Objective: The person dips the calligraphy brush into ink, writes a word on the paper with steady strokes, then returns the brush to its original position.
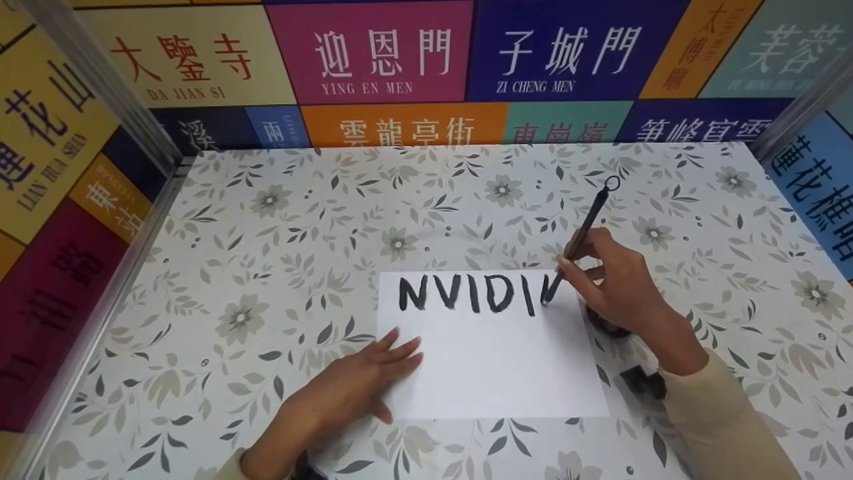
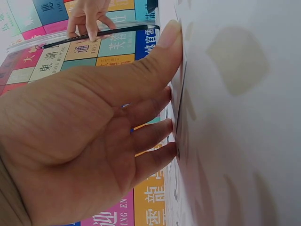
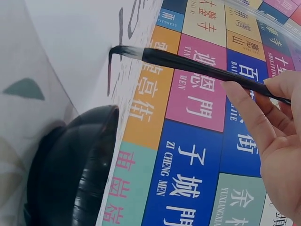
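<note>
A white sheet of paper (image 1: 496,367) lies on the table with black painted letters "NVIDI" and a slanted stroke along its top. My right hand (image 1: 616,283) pinches a black ink brush (image 1: 590,217) between thumb and fingers, with its hanging loop up. In the right wrist view the bent, inky tip of the brush (image 3: 202,68) touches the paper at a stroke. My left hand (image 1: 346,383) rests with spread fingers on the paper's left edge; in the left wrist view the thumb and fingertips of the left hand (image 2: 103,117) press down there.
A dark round bowl (image 3: 80,160) stands just right of the paper, mostly hidden under my right hand in the head view. A floral cloth (image 1: 200,373) covers the table. Colourful panels with Chinese lettering (image 1: 383,53) stand behind and at both sides.
</note>
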A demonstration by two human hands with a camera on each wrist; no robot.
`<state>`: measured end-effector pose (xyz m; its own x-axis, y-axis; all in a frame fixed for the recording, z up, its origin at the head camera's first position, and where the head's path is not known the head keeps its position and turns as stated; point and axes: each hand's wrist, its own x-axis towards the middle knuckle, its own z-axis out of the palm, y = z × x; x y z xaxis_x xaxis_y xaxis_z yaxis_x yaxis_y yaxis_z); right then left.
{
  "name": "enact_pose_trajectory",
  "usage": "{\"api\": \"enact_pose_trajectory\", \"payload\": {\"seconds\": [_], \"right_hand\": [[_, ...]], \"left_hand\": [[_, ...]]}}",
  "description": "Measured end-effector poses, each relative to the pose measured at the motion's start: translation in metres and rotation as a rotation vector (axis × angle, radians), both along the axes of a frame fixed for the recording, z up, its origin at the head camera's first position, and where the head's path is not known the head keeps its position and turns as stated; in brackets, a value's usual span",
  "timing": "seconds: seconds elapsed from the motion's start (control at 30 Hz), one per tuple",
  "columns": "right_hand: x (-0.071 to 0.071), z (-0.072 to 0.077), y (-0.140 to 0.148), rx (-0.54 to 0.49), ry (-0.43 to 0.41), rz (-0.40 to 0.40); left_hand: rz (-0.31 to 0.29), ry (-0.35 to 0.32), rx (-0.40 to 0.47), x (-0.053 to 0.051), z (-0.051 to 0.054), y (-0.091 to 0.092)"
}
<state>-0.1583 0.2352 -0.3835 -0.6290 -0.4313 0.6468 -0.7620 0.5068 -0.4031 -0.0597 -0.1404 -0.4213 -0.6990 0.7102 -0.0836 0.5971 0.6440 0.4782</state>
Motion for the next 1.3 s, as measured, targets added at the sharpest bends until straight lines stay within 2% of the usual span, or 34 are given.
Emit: {"api": "enact_pose_trajectory", "payload": {"seconds": [0.3, 0.47, 0.57, 0.73, 0.87, 1.07, 1.3], "right_hand": [[0.002, 0.001, -0.002, -0.005, -0.013, 0.015], [0.004, 0.005, -0.001, -0.01, -0.013, 0.007], [0.006, 0.012, 0.003, -0.025, 0.011, -0.018], [0.004, 0.019, 0.012, -0.065, 0.084, -0.106], [-0.003, 0.015, 0.017, -0.091, 0.089, -0.153], [-0.013, 0.003, 0.02, -0.11, 0.079, -0.146], [-0.015, -0.004, 0.02, -0.082, 0.073, -0.141]], "left_hand": [[-0.007, 0.013, -0.005, 0.0, 0.0, -0.001], [-0.015, 0.03, 0.001, 0.0, -0.002, -0.001], [-0.028, 0.053, 0.006, 0.0, -0.004, -0.001], [-0.034, 0.066, 0.001, 0.0, -0.003, -0.001], [-0.027, 0.056, 0.001, 0.0, -0.003, -0.002], [-0.025, 0.057, -0.002, 0.001, -0.003, -0.001], [-0.027, 0.051, 0.017, 0.001, -0.003, -0.002]]}}
